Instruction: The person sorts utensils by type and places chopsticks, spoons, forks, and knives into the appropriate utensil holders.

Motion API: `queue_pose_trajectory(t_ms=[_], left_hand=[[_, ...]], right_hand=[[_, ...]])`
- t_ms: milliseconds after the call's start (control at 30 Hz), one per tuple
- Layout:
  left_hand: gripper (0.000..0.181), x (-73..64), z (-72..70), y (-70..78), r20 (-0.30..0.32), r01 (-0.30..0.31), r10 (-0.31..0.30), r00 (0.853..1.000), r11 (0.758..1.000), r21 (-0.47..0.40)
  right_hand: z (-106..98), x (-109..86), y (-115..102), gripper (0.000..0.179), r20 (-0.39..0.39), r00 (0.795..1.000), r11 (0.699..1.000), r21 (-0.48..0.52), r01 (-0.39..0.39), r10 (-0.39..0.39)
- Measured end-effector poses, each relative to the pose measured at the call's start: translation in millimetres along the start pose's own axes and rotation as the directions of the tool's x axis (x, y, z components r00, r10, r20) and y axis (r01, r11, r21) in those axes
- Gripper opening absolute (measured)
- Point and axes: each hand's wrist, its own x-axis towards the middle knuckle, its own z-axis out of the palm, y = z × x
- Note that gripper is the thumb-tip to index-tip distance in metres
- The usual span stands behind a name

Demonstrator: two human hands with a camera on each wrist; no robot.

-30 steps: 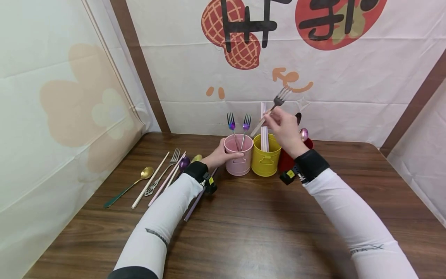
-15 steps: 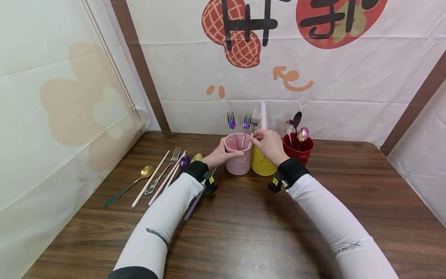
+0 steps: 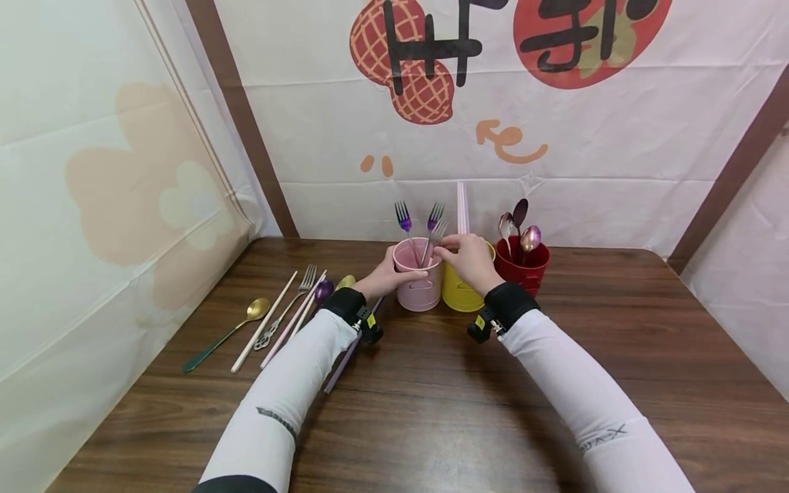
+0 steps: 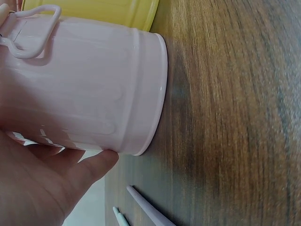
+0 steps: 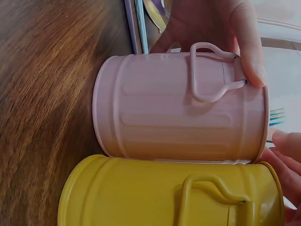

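Fork (image 3: 439,231), metal-tined, is pinched by the right hand (image 3: 471,259) at the glossy, cylindrical pink cup (image 3: 419,292) clasped by the left hand (image 3: 383,277).

A pale pink, glossy cylindrical cup (image 3: 419,293) with a loop handle is stood upright on the brown wood-grained tabletop (image 3: 444,397), its side gripped by the left hand (image 3: 385,276). Two purple-blue iridescent metal forks (image 3: 403,218) are held in it, tines up. A silver-tined fork (image 3: 437,235) is pinched, tilted, tines up, at its mouth by the right hand (image 3: 472,259).
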Motion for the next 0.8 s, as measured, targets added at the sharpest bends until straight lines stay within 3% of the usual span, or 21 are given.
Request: queue_pose_trajectory(t_ms=[367,467,567,600,667,733,800], left_hand=[[0.086,4.9,0.8,-4.2,-0.018,-0.012,0.012,1.000,1.000,0.026],[0.078,8.5,0.4,-5.7,0.008,-0.098,0.098,0.995,0.994,0.049],[0.064,11.3,-3.2,-4.8,0.088,-0.230,0.223,0.971,0.969,0.092],[0.063,10.9,-6.4,-4.4,0.102,-0.248,0.237,0.966,0.963,0.108],[0.062,6.8,-12.4,-1.2,0.113,-0.223,0.208,0.971,0.964,0.141],[0.067,-2.2,-19.8,3.2,0.079,-0.130,0.118,0.990,0.975,0.178],[0.070,-13.0,-25.9,8.7,0.013,-0.031,0.029,0.999,0.986,0.166]], right_hand=[[-6.7,-5.5,3.8,0.021,0.002,1.000,0.997,0.073,0.029,-0.029],[-16.9,-11.0,6.4,0.022,-0.015,0.999,0.996,0.081,0.034,-0.033],[-28.4,-19.0,12.5,0.024,-0.062,0.997,0.997,0.072,0.040,-0.035],[-32.3,-22.6,14.9,0.025,-0.081,0.996,0.997,0.070,0.038,-0.033],[-39.1,-30.3,20.5,0.028,-0.115,0.993,0.998,0.053,0.029,-0.023],[-43.8,-37.6,26.7,0.033,-0.134,0.991,1.000,0.024,0.001,0.003],[-47.0,-43.5,31.1,0.040,-0.141,0.989,0.999,-0.003,-0.047,0.047]])
